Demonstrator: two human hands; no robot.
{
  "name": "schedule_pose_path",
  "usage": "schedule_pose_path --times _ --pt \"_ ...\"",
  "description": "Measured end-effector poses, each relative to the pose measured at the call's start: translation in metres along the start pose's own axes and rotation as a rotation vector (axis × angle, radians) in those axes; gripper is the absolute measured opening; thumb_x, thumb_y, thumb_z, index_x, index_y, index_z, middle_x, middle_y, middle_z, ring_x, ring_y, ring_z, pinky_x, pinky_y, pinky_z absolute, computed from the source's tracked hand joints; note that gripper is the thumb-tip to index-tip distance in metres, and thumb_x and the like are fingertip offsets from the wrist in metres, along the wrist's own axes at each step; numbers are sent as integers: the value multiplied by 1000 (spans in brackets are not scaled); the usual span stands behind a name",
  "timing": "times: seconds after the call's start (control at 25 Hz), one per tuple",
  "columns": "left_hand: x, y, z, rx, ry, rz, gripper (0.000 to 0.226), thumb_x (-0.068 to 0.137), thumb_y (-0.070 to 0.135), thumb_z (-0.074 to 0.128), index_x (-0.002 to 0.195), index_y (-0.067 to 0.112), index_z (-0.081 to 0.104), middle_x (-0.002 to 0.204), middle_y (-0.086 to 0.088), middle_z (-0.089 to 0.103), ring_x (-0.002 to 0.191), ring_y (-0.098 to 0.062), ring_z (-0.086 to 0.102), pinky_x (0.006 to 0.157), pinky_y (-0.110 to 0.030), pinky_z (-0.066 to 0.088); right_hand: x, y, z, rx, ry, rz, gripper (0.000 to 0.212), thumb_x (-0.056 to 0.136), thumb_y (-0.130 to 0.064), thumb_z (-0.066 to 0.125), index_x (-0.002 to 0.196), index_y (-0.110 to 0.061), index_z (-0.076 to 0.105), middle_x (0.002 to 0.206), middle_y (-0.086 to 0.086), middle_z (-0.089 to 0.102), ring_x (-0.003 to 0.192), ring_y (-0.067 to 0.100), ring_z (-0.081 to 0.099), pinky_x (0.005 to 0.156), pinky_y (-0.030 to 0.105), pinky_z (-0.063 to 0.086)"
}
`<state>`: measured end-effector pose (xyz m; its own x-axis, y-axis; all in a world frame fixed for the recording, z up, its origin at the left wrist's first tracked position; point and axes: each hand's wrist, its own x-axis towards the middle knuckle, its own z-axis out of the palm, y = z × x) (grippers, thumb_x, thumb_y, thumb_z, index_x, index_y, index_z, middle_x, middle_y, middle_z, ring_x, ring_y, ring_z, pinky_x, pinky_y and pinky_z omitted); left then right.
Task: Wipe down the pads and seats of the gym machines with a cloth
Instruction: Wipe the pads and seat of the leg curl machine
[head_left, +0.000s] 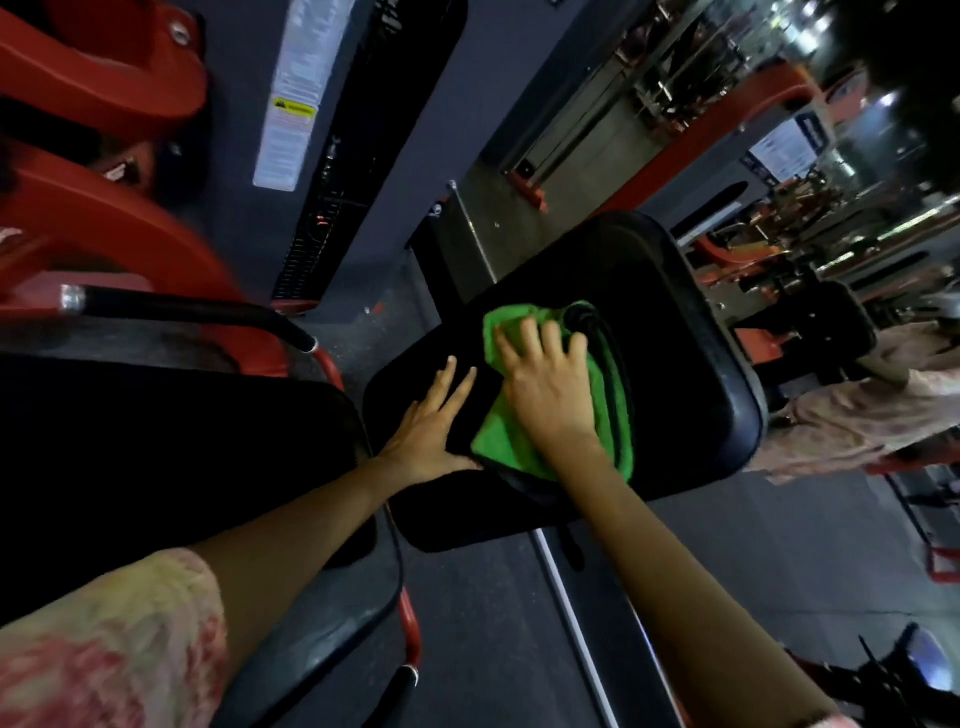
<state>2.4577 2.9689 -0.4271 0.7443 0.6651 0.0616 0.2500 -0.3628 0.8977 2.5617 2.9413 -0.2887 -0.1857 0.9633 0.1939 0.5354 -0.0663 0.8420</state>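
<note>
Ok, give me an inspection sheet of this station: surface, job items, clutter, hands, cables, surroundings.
Surface: black padded vinyl seat, tilted in view, bare around the cloth.
Job's things: green microfibre cloth spread flat on the seat.
Clutter: nothing seen.
Hands: right hand presses flat on the cloth, fingers spread; left hand rests flat on the seat beside the cloth.
Cables: thin dark cable beside the neighbouring black pad.
Surroundings: red steel machine frame, black-gripped handle bar, white warning label, dark floor; more machines behind, blurred.
</note>
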Motion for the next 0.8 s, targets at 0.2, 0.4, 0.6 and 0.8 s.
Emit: schedule_pose_path --times 0.2,0.4,0.6,0.8 --pt "-2 4 3 -6 7 -130 120 71 50 74 146 29 -16 152 1 -31 145 -21 -8 114 -54 2 -50 25 -10 97 22 -135 41 71 -27 67 111 -21 70 101 11 63 89 28 37 74 40 27" --pt "-4 -3 14 -44 26 -286 126 67 57 74 148 20 -14 155 -3 -25 146 -23 -7 114 -54 3 6 23 -2 -80 56 172 47 71 -33 72 116 -26 65 102 7 61 88 27 37 75 41 27" --pt "-6 -15 10 -23 -17 -256 119 72 46 75 148 28 -14 155 5 -24 146 -21 -1 113 -55 5 -19 -24 8 27 -12 -155 42 77 -28 42 110 -26 69 105 1 63 93 23 46 78 38 28" --pt "-11 -31 1 15 -79 -220 118 71 41 78 146 39 -13 153 15 -25 145 -27 -1 111 -61 11 -28 11 -6 21 -19 53 50 67 -30 76 116 -22 66 103 11 61 88 28 36 74 42 26"
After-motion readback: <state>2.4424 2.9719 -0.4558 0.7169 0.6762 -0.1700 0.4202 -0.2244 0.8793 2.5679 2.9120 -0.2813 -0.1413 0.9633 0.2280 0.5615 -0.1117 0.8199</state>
